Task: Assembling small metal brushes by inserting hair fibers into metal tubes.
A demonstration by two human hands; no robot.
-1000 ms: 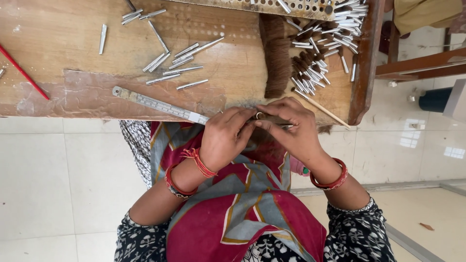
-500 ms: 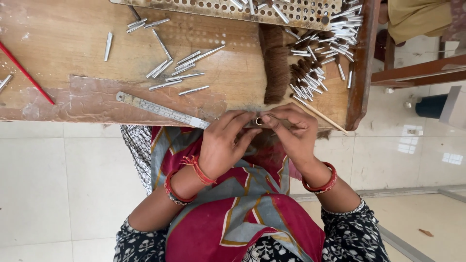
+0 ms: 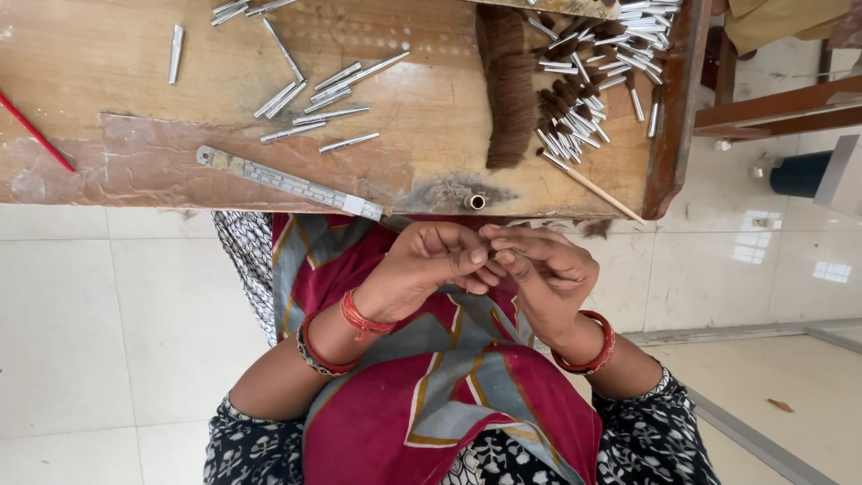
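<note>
My left hand and my right hand meet fingertip to fingertip over my lap, just below the table edge. Together they pinch a small thing that the fingers mostly hide. A short metal tube sits end-on at the wooden table's near edge, just above the hands. A bundle of brown hair lies on the table beyond it. Both wrists wear red bangles.
Thin metal tubes lie scattered mid-table, with a bigger heap at the back right. A metal ruler lies along the near edge, a thin wooden stick at right and a red stick at far left. Below is tiled floor.
Both hands have drawn back from the table edge toward my lap, staying pressed together. The metal tube at the edge now shows uncovered.
</note>
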